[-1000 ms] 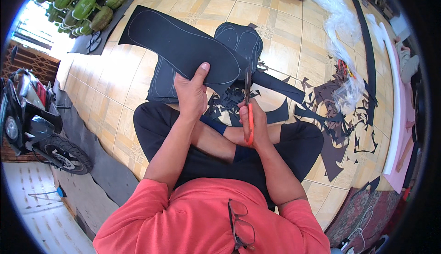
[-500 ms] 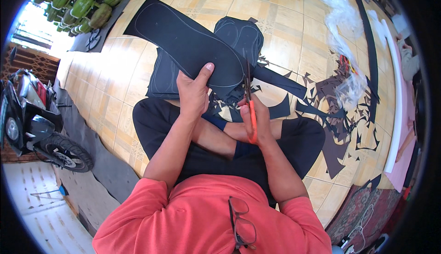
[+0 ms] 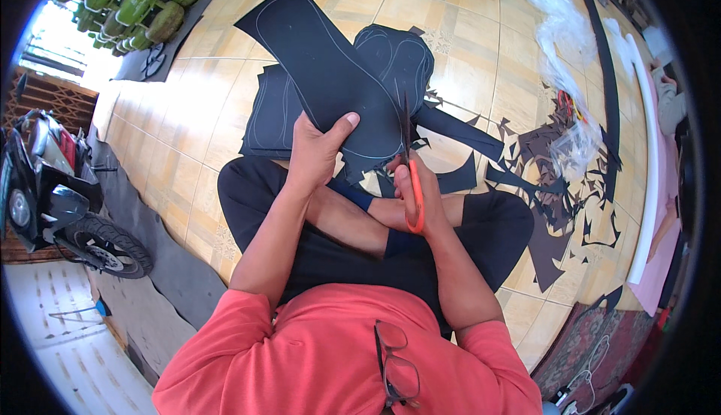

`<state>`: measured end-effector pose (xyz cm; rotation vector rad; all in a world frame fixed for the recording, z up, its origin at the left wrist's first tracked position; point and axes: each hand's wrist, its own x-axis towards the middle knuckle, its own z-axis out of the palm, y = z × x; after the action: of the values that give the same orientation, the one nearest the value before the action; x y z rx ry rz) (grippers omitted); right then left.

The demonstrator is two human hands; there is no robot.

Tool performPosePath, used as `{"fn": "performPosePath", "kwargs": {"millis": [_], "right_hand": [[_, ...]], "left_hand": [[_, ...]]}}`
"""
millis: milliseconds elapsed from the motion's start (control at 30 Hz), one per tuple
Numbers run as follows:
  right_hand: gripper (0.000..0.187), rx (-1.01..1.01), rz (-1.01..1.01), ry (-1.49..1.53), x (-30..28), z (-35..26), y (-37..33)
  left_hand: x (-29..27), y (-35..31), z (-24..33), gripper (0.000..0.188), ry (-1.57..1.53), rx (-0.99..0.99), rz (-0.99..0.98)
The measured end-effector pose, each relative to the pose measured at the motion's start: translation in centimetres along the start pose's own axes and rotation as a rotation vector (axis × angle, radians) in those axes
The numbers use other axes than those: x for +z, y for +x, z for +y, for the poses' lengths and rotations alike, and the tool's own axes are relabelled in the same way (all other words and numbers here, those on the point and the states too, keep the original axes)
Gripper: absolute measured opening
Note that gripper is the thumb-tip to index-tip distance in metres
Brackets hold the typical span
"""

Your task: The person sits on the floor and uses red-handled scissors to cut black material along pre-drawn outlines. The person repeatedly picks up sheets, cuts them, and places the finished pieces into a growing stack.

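My left hand (image 3: 319, 147) grips the near edge of a black sheet (image 3: 330, 62), thumb on top. A pale sole-shaped outline is drawn on the sheet. My right hand (image 3: 419, 190) is closed round the orange handles of a pair of scissors (image 3: 414, 206). The blades point away from me, along the sheet's right edge by the rounded end of the outline; whether they are parted is hard to see. Beneath the sheet lie a stack of black marked pieces (image 3: 268, 118) on the left and another black stack (image 3: 413, 58) farther off.
Black and brown offcuts (image 3: 537, 156) litter the tiled floor to my right. Beyond them are clear plastic wrap (image 3: 559, 32) and a long white tube (image 3: 644, 212). A motorcycle (image 3: 67, 197) stands at left, with green gas cylinders (image 3: 139, 2) at the far left.
The black sheet has turned clockwise, its far end swinging to the right and up. My left hand has shifted slightly nearer me. The scissors stay at the sheet's right edge.
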<state>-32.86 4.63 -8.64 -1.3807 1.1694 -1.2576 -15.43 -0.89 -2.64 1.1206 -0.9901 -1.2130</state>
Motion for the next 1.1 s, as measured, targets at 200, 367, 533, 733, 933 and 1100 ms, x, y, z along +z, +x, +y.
{"fn": "performPosePath", "kwargs": {"millis": [200, 367, 533, 733, 933, 1100], "right_hand": [[0.042, 0.11, -0.197, -0.068, -1.7, -0.3, -0.4], [0.042, 0.066, -0.157, -0.101, -1.1, 0.2, -0.4], [0.033, 0.167, -0.155, -0.031, -1.3, -0.2, 0.2], [0.027, 0.036, -0.155, -0.067, -1.5, -0.7, 0.2], [0.029, -0.035, -0.179, -0.139, -1.8, -0.6, 0.3], [0.032, 0.12, -0.267, -0.227, -2.4, -1.0, 0.4]], "left_hand": [[-0.8, 0.7, 0.6, 0.032, -0.079, -0.058, -0.033], [-1.5, 0.3, 0.7, 0.032, 0.102, -0.08, -0.115], [-1.0, -0.7, 0.7, 0.033, 0.073, -0.129, -0.165], [-1.6, -0.7, 1.1, 0.033, 0.133, -0.21, -0.244], [-2.5, -0.6, 1.5, 0.039, 0.125, -0.263, -0.306], [-3.0, -0.9, 1.9, 0.042, 0.0, -0.309, -0.283]]}}
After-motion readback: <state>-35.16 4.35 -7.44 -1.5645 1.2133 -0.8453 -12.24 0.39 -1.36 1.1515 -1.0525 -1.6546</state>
